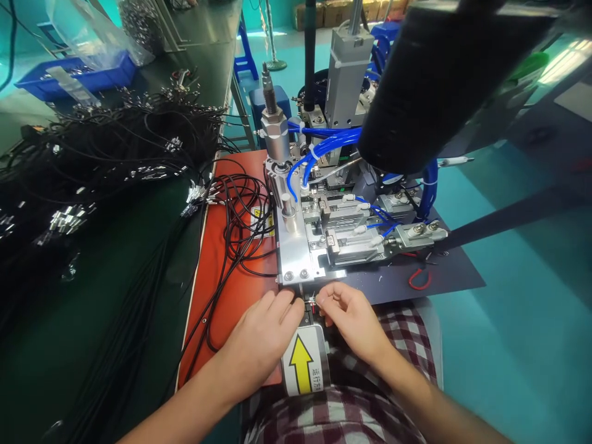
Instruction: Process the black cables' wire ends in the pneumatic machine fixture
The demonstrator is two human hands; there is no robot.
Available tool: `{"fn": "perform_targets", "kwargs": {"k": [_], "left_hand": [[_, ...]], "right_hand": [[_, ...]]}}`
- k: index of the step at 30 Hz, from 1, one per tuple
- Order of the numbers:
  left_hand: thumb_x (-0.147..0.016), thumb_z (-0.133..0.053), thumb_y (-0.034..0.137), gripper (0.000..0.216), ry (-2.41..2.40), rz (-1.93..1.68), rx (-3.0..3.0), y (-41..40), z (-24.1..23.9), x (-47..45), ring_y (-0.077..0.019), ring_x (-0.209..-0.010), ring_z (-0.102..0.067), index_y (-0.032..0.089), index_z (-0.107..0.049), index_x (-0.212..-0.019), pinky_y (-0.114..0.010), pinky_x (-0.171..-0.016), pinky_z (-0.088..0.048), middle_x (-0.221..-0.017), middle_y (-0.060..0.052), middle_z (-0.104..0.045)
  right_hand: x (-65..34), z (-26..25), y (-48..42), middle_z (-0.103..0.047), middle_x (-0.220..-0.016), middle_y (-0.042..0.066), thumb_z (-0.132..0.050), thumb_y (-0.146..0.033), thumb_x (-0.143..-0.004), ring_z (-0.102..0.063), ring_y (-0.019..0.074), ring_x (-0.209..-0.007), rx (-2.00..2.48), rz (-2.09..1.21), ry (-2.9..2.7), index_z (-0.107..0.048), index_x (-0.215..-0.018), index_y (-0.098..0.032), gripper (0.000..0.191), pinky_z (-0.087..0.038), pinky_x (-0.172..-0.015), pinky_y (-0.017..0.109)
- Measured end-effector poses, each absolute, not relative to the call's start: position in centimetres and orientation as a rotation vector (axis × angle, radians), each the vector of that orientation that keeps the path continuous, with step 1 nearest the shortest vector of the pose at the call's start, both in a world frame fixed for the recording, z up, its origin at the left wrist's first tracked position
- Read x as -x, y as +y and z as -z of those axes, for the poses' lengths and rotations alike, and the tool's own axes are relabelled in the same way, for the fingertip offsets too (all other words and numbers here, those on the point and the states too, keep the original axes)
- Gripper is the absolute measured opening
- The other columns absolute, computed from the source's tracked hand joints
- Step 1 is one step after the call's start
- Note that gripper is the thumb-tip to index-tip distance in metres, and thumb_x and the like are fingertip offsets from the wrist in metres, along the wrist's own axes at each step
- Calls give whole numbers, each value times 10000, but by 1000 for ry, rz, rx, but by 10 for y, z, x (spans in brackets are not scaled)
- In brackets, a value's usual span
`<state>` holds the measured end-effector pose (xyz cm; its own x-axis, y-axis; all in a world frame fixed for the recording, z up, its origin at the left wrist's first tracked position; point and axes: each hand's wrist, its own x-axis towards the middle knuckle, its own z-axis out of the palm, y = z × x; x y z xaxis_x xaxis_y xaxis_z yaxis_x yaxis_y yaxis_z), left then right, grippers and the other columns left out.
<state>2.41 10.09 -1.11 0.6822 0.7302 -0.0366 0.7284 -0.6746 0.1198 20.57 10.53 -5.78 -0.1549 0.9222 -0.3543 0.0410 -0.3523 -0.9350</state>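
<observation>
My left hand (271,327) is closed at the front edge of a metal machine (296,246), fingers bent together over its narrow track; whatever they grip is hidden. Just right of it, the thumb and forefinger of my right hand (349,314) pinch at a small silvery connector end (311,301) with a bit of red by it. The fingertips of both hands nearly meet there. Below them lies a white plate with a yellow arrow (301,364). Black cables (238,228) loop over the red board (222,308) left of the machine.
A large pile of black cables with silvery ends (92,154) covers the dark green bench at left, with a blue bin (111,74) behind. A thick black cylinder (439,86) hangs over the machine. Blue air tubes (330,143) cross it. A red loop (420,279) lies at right.
</observation>
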Motion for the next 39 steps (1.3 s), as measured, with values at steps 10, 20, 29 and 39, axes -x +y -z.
{"fn": "perform_targets", "kwargs": {"k": [10, 20, 29, 39], "left_hand": [[-852, -386, 20, 253, 1197, -128, -2782, 100, 12, -23, -230, -795, -535, 114, -583, -980, -337, -677, -503, -927, -119, -580], [-857, -371, 17, 276, 1226, -148, -2728, 100, 13, -26, -224, -803, -526, 108, -593, -993, -333, -677, -502, -921, -117, -582], [-858, -432, 73, 273, 1355, -75, -2704, 91, 6, -29, -228, -806, -522, 142, -565, -1087, -347, -666, -472, -965, -105, -588], [-830, -352, 21, 396, 1515, -173, -2564, 81, 11, -42, -220, -817, -566, 126, -556, -1152, -337, -688, -531, -987, -107, -612]], "right_hand": [[-205, 55, 110, -527, -534, -45, -664, -370, -708, -430, 90, -452, 1289, -1791, -864, -562, -621, -175, 236, -333, -476, 241], [-204, 55, 109, -527, -548, -43, -657, -366, -706, -450, 98, -469, 1294, -1759, -880, -572, -659, -170, 219, -360, -481, 245], [-205, 65, 108, -526, -542, -46, -683, -388, -712, -426, 88, -463, 1263, -1848, -808, -580, -646, -164, 255, -311, -484, 235], [-207, 65, 106, -527, -570, -46, -661, -380, -755, -433, 88, -479, 1188, -1856, -786, -590, -687, -162, 239, -301, -505, 240]]}}
